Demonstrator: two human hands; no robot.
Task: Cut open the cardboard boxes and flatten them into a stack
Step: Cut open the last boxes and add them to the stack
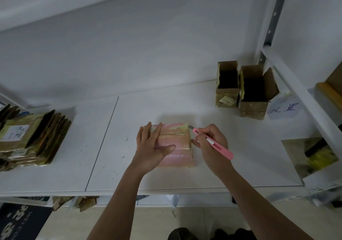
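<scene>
Right grip (210,139) pinches one pink knife (212,142); left grip (153,145) spread flat on one pink box (175,143); two open boxes (246,90) beyond.

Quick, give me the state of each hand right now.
Left hand: open, fingers flat, pressing on the pink box.
Right hand: gripping the pink knife, blade at the box's far right corner.

The pink box (174,145) near the front edge of the tabletop carries white lettering on its front face; only "kiss" reads, the start hidden by the left hand (153,145). A paper sheet (285,108) at the right edge bears two handwritten characters, "放置". The dark mat (20,221) on the floor shows "WELCO" in pale letters. Labels on the flattened stack (14,133) and the open box (228,101) are too blurred to read.
</scene>
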